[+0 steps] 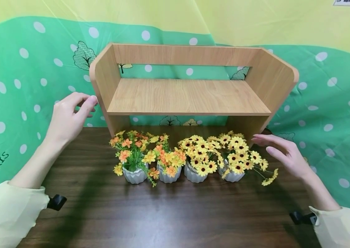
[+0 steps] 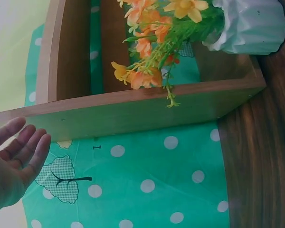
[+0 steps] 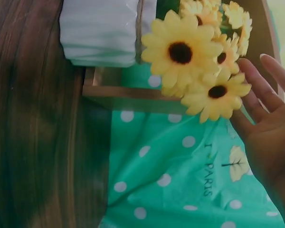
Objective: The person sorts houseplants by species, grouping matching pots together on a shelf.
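Loosely bent left hand point(image 1: 69, 115), right hand point(image 1: 291, 156) outstretched

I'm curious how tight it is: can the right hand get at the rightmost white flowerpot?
Probably yes: the right hand looks empty and nearby, and the white flowerpot has its lower front exposed, though yellow flowers trail out on that side.

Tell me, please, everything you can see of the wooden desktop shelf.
The desktop shelf looks like pale wood: two side panels with rounded upper front corners, a back rail with a gap beneath, and a horizontal board above an open space. It stands upright on the dark tabletop, before the spotted backdrop and behind four potted flower bunches. The left hand is at its left panel, the right hand near its right; contact is unclear.
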`<state>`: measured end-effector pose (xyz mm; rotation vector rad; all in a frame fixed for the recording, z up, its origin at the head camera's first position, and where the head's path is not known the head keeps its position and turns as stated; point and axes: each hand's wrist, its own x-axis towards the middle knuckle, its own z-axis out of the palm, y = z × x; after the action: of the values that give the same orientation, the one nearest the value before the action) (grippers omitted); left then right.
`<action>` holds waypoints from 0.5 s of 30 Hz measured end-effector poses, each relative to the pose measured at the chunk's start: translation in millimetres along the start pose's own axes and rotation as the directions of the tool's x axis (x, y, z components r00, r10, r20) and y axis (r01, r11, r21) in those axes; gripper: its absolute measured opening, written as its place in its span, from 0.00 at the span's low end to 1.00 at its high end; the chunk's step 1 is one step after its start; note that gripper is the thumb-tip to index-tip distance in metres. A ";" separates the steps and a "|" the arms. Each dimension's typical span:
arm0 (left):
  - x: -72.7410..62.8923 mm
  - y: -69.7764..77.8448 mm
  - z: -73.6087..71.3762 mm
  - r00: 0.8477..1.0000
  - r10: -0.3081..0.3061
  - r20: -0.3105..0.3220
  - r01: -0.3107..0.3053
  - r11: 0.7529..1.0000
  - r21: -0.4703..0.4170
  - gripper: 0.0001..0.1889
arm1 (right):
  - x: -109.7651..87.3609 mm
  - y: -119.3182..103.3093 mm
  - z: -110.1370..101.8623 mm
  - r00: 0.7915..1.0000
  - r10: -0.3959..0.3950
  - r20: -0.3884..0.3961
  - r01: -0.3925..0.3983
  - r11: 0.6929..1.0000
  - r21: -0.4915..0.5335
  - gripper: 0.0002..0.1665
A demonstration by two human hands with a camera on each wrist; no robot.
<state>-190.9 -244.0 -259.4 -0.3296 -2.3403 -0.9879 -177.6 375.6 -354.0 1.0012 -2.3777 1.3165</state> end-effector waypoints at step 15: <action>32.5 7.2 -9.8 0.954 -0.211 0.214 0.240 0.964 -0.117 0.32 | -13.6 42.6 -13.0 0.990 0.130 0.056 -0.139 0.974 0.182 0.24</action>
<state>-210.0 -245.9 -230.6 -0.2271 -2.5369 -1.2890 -197.5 407.6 -381.3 0.9398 -2.4286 1.6060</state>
